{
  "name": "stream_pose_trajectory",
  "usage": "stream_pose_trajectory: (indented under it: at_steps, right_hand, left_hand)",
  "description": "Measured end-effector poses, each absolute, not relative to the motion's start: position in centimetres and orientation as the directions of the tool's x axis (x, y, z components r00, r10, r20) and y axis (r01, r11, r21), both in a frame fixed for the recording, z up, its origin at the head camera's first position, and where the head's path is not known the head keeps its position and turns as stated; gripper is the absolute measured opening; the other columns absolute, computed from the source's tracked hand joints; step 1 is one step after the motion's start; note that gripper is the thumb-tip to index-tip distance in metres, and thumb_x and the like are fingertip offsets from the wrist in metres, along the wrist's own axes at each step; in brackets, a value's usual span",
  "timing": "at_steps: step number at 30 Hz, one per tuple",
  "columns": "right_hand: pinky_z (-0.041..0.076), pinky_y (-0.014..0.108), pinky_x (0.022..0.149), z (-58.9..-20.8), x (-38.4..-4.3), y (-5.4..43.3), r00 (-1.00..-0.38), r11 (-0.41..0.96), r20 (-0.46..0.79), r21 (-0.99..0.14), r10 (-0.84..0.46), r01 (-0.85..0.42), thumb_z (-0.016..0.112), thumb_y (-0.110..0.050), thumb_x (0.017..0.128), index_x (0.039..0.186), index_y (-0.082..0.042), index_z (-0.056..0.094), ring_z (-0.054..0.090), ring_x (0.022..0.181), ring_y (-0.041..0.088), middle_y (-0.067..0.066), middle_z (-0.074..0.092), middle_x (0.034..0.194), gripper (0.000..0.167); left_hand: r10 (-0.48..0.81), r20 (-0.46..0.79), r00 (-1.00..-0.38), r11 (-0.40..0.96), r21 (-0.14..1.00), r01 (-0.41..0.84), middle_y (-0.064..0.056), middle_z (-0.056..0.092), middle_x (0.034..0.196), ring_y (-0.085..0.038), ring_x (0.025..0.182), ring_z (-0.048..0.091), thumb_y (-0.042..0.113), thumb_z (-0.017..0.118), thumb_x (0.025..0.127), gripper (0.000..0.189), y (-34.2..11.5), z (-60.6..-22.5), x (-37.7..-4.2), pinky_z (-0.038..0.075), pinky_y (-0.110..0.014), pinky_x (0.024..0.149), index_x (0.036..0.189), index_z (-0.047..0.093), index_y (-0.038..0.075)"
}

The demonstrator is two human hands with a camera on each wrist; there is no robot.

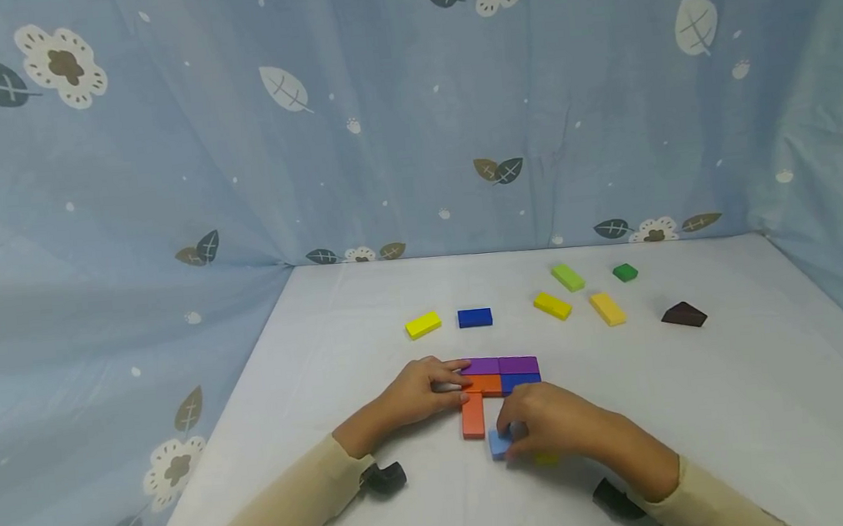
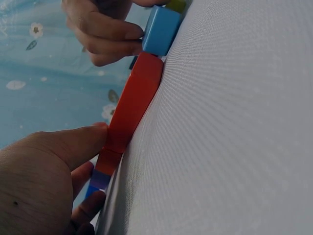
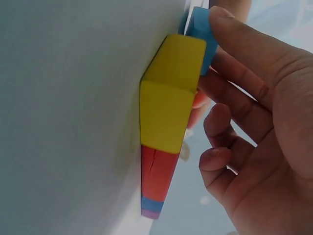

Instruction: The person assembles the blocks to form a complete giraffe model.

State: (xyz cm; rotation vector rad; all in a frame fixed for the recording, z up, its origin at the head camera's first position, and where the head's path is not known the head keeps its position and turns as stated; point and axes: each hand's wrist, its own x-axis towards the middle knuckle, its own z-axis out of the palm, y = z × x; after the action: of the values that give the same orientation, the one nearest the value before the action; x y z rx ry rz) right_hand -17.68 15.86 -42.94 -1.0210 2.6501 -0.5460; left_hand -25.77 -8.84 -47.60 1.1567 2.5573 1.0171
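Note:
My left hand rests against the left side of a flat arrangement of blocks, its extended fingertips touching the edge. Two purple blocks form the far row. Nearer are an orange block and a dark blue block. Below the orange one, an orange-red block lies lengthwise, with my left thumb against its end. Thumb and fingers of my right hand pinch a light blue block just right of that block's near end. Under the right hand sits a yellow block, mostly hidden in the head view.
Farther back on the white table lie a yellow block, a dark blue block, another yellow block, a light green block, a pale orange block, a green block and a dark brown wedge.

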Motion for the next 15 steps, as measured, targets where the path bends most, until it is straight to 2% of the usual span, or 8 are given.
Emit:
stream_pose_trajectory:
  at_steps: [6,15]
  right_hand:
    - [0.05,0.025,0.079,-42.96,-17.45,15.45,-0.704,0.664,-0.083,-0.426,-0.706,-0.615,0.082,-0.039,0.077,0.096,-0.024,0.077,0.056,0.087,0.0,-0.023,0.065,0.09,0.024]
    - [0.05,0.023,0.078,-42.75,-17.23,15.9,-0.654,0.627,-0.062,-0.362,-0.754,-0.69,0.08,-0.037,0.08,0.1,-0.025,0.077,0.057,0.087,0.0,-0.022,0.065,0.089,0.023]
  left_hand:
    - [0.712,0.139,-0.689,0.464,0.643,0.609,0.021,0.054,0.133,0.0,0.095,0.054,0.042,0.071,0.087,0.034,-8.94,-47.8,-25.83,0.045,-0.024,0.076,0.118,0.073,0.026]
    - [0.716,0.128,-0.686,0.473,0.633,0.612,0.021,0.053,0.135,0.0,0.094,0.054,0.046,0.069,0.088,0.036,-9.0,-47.68,-25.85,0.044,-0.024,0.075,0.119,0.072,0.027]
